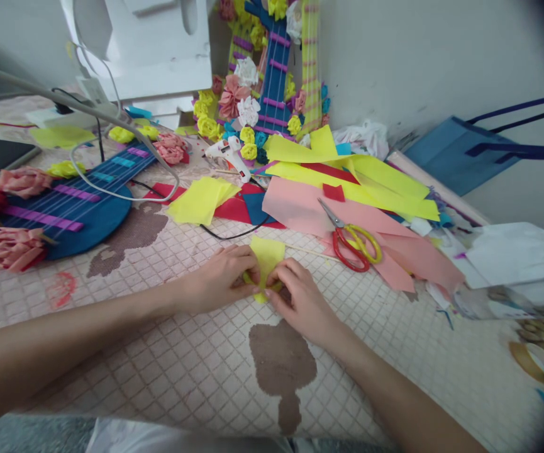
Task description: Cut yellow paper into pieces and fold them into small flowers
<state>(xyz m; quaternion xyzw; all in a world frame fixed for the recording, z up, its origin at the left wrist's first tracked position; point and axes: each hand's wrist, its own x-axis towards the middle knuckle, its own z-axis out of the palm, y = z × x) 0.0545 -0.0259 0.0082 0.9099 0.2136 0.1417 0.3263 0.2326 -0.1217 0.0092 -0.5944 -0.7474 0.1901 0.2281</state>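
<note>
A yellow strip (268,253) is pinched in the fingertips of the left hand (228,275) and the right hand (302,301), brought close together over the table (191,371); its lower part appears gathered, its upper end left flat. Apparently finished roses (19,248) are already set along the blue guitar (104,217), while loose yellow sheets (200,200) are left lying beyond the hands.

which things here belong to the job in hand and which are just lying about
Belong to the job:
yellow piece, pinched by the left hand and right hand
probably also, though unheld: yellow sheets, scissors, white glue gun

Seemingly just lying about:
dark flat device
blue bag with straps
tape roll
</note>
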